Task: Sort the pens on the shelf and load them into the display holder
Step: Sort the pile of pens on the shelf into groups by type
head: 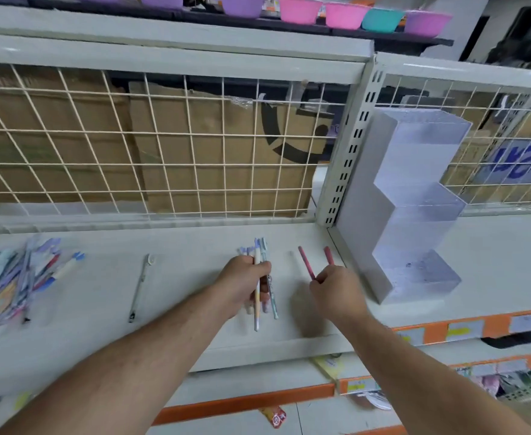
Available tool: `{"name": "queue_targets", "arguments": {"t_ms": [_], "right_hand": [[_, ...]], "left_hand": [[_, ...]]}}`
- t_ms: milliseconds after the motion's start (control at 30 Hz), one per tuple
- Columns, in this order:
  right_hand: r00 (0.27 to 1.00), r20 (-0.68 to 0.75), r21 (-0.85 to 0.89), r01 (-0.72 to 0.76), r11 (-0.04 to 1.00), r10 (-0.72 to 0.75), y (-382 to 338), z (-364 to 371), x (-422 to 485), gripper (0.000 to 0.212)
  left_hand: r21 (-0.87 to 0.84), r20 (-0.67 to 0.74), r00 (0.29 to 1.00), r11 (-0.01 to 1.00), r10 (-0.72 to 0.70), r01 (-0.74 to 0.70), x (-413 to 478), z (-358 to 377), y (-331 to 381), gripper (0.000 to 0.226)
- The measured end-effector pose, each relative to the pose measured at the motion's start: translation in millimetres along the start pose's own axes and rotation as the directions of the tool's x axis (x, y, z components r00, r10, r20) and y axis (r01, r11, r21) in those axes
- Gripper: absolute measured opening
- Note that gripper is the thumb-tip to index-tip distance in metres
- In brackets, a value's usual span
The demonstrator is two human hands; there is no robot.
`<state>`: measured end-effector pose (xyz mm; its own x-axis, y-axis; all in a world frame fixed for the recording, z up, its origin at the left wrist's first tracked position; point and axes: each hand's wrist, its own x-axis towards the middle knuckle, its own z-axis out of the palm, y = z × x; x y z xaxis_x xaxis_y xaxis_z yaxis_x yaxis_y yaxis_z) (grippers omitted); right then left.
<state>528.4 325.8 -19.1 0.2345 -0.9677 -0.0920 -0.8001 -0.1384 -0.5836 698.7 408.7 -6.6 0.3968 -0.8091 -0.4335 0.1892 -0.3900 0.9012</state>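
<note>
pens (257, 312) lengthwise, tips pointing away | left hand (245, 284) grips them | right hand (336, 293) pinches two red pens (305, 262)

A cream wire mesh (163, 146) backs the white metal shelf (188, 277); flattened cardboard boxes (207, 171) lean behind it; a slotted upright (352, 149) divides two bays; pink, purple and teal plastic bowls (345, 15) line the dark top ledge; orange price strips (496, 326) edge the lower tiers; the light is even and flat.

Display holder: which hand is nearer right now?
Right. The right hand, pinching two pink pens, is just left of the display holder; the left hand, gripping a pen bundle, sits farther left.
</note>
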Motion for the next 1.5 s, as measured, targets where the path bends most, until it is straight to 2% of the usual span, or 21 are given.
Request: {"name": "queue_targets", "arguments": {"t_ms": [233,400,467,533,633,733,800,933,1100,1300,1367,1500], "right_hand": [[0.998,-0.038,-0.127,0.048,0.991,-0.053,29,-9,18,0.006],[0.996,-0.054,-0.203,0.061,0.977,-0.073,34,-6,19,0.014],[0.995,-0.046,-0.184,0.083,0.979,-0.093,32,-5,18,0.013],[0.989,-0.026,-0.083,0.142,0.986,-0.145,26,-2,16,0.009],[0.979,0.037,0.165,0.192,0.967,-0.201,5,5,6,0.017],[0.951,0.216,0.436,0.11,0.893,-0.223,-22,11,-10,0.016],[0.925,0.279,0.477,0.1,0.873,-0.259,-38,17,-19,0.015],[0.914,0.3,0.441,0.121,0.889,-0.274,-71,37,-34,0.015],[0.904,0.344,0.422,0.091,0.902,-0.253,-112,77,-46,0.007],[0.909,0.37,0.295,0.078,0.952,-0.189,-153,134,-54,0.011],[0.912,0.37,0.243,0.091,0.966,-0.179,-163,146,-54,0.013],[0.932,0.332,0.194,0.084,0.977,-0.146,-182,164,-54,0.005]], "left_hand": [[0.027,-0.007,1.0,0.999,-0.027,0.027,4,20,1,0.018],[0.0,0.005,1.0,1.0,-0.018,0.018,6,25,5,0.012],[-0.014,0.008,1.0,1.0,-0.016,0.016,7,26,6,0.011],[-0.018,0.013,1.0,1.0,-0.017,0.017,7,25,7,0.01],[-0.032,0.009,1.0,0.999,-0.011,0.011,5,18,7,0.01],[-0.058,-0.004,1.0,0.998,-0.002,0.002,2,6,5,0.008],[-0.052,-0.011,1.0,0.998,0.02,-0.02,0,-7,3,0.01],[-0.077,-0.038,0.999,0.997,0.027,-0.029,-6,-41,0,0.016],[-0.116,-0.184,0.983,0.993,-0.029,0.008,-15,-105,-2,0.02],[0.093,-0.29,0.956,0.993,-0.04,0.07,-26,-186,-11,0.028],[0.095,-0.294,0.954,0.992,-0.051,0.082,-28,-206,-13,0.028],[0.083,-0.287,0.955,0.991,-0.075,0.103,-28,-236,-17,0.025]]}}
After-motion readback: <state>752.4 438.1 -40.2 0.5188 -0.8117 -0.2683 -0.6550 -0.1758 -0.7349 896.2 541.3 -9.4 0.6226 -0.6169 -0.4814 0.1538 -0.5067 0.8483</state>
